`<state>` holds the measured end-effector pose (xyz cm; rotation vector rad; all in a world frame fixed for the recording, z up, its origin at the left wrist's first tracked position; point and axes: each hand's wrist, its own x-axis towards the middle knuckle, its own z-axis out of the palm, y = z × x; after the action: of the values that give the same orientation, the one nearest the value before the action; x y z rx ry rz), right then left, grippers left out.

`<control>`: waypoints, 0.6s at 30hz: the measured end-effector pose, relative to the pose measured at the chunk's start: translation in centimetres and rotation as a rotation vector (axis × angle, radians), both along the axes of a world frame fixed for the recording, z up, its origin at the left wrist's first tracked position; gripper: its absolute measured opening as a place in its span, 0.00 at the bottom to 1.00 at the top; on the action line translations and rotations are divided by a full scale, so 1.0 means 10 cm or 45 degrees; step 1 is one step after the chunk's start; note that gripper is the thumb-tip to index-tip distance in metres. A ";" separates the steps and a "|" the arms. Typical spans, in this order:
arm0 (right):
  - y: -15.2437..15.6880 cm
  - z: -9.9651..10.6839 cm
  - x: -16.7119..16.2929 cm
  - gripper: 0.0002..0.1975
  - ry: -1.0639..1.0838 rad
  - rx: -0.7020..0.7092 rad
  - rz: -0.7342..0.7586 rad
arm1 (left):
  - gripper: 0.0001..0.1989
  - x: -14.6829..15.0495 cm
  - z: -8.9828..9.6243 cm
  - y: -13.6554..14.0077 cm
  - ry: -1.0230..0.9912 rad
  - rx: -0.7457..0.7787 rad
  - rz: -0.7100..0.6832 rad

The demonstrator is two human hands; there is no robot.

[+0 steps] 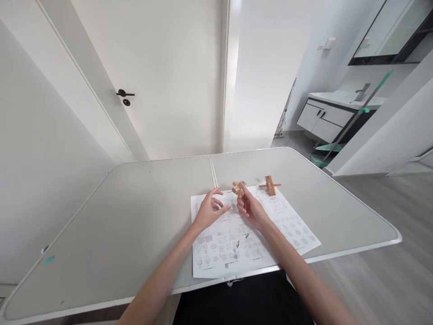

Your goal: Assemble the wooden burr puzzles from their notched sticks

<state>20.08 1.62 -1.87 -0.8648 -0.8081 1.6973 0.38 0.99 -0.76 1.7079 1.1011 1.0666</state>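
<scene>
My right hand (249, 205) is closed around the lower part of a light wooden burr puzzle (238, 187), holding it up over the printed sheet. The puzzle is made of interlocking blocks, partly hidden by my thumb and fingers. To its left, my left hand (212, 208) hovers with fingers curved and apart, holding nothing and not touching the puzzle. Beneath both hands lies a white instruction sheet (216, 264) printed with small diagrams. A second, browner wooden puzzle (270, 186), with a bar sticking out on both sides, sits near the sheet's far right edge.
The grey folding table (118, 225) has a pale metal rim and a seam across its middle. A small teal mark (49, 260) lies at its left. Beyond stand a closed door (162, 67) and, at right, a sink cabinet (324, 117) with a green broom (363, 110).
</scene>
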 end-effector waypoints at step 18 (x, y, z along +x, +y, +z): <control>0.13 -0.17 0.19 0.22 -0.081 0.050 -0.155 | 0.10 0.03 -0.17 0.06 0.205 0.051 0.099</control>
<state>21.95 2.94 -3.54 -0.9263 -0.8124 1.5492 0.72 1.63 -2.42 1.8206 1.2643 1.0186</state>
